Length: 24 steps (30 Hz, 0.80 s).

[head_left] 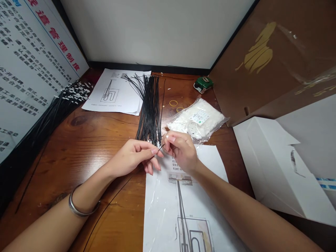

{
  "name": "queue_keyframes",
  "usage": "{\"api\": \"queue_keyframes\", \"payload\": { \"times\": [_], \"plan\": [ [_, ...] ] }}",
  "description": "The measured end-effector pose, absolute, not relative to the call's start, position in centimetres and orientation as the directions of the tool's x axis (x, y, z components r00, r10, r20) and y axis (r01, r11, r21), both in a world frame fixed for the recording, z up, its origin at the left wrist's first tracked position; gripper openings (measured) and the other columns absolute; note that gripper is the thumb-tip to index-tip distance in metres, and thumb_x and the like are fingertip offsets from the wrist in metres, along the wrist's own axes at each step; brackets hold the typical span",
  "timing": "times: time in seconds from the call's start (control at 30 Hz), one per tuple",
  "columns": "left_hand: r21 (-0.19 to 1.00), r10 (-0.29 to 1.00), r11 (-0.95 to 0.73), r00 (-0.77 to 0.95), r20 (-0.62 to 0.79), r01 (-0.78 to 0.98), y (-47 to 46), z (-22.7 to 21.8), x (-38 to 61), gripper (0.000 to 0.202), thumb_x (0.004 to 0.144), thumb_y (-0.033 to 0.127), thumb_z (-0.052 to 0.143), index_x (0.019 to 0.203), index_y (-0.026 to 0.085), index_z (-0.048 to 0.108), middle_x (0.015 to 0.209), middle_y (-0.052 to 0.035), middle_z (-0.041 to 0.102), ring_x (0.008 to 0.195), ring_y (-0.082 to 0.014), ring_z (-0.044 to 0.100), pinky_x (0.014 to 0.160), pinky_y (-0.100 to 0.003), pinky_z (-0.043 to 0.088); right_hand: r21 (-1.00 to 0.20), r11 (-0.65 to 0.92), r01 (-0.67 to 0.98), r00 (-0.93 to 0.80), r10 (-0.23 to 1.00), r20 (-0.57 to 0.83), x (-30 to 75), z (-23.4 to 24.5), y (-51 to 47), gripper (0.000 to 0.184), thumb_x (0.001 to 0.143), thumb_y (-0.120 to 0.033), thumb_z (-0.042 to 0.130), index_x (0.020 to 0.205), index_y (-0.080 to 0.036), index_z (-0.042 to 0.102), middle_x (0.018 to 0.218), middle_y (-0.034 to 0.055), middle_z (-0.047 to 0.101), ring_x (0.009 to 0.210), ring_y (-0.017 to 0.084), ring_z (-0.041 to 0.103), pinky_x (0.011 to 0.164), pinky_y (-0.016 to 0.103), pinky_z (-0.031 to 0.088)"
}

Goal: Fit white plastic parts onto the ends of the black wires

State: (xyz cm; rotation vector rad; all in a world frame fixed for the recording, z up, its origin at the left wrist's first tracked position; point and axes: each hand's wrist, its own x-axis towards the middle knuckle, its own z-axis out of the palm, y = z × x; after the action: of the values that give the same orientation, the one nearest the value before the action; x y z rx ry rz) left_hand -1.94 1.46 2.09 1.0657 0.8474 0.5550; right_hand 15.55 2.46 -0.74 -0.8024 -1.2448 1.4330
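My left hand [131, 155] pinches a thin black wire [161, 148] between thumb and forefinger, close to its end. The wire's long tail runs down to the lower left over the table. My right hand [182, 150] is closed at the wire's tip, thumb against forefinger, with a tiny white connector at the fingertips, mostly hidden. Just beyond both hands lies a bundle of black wires [149, 108], some with white ends near my fingers. A clear bag of small white pieces [198, 117] rests behind my right hand.
Under my hands lies a printed drawing sheet [160, 210] in a clear sleeve. Another drawing sheet [112, 96] is at the back. White-tipped black wires [70, 96] are heaped left. A green tape measure [203, 84], rubber bands [173, 103] and a white box [275, 168] are around.
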Motion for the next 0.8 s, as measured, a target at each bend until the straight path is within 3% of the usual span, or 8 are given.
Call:
{"api": "queue_keyframes", "payload": {
  "times": [0.33,0.6,0.8],
  "plan": [
    [0.923,0.81,0.384,0.491,-0.321,-0.029,1.1,2.2,-1.2,0.017,0.079,0.027,0.068,0.072,0.011,0.066,0.058,-0.0036,0.069,0.047,-0.0089,0.059,0.05,-0.02,0.049,-0.943,0.046,-0.329,-0.258,0.957,0.136,15.7,-1.1,2.7,0.028,0.081,-0.03,0.05,0.054,-0.02,0.051,0.046,-0.0036,0.043,0.041,0.009,0.032,0.042,0.028,0.02],
    [0.955,0.875,0.297,0.394,-0.283,0.026,0.5,1.9,-0.8,0.014,0.078,0.024,0.066,0.07,0.013,0.065,0.059,-0.0026,0.068,0.048,-0.0093,0.059,0.051,-0.021,0.049,-0.968,0.008,-0.252,-0.315,0.945,0.09,15.6,-0.7,2.7,0.029,0.081,-0.032,0.05,0.055,-0.019,0.052,0.048,-0.0041,0.043,0.042,0.008,0.035,0.041,0.026,0.02],
    [0.971,0.889,0.236,0.395,-0.229,0.032,0.5,1.6,-0.8,0.017,0.08,0.029,0.065,0.072,0.014,0.061,0.057,-0.0006,0.064,0.051,-0.0098,0.058,0.053,-0.021,0.048,-0.981,0.065,-0.185,-0.416,0.899,0.138,15.6,-0.6,2.4,0.03,0.081,-0.028,0.048,0.053,-0.019,0.05,0.051,-0.003,0.044,0.046,0.01,0.037,0.044,0.026,0.025]
  ]
}}
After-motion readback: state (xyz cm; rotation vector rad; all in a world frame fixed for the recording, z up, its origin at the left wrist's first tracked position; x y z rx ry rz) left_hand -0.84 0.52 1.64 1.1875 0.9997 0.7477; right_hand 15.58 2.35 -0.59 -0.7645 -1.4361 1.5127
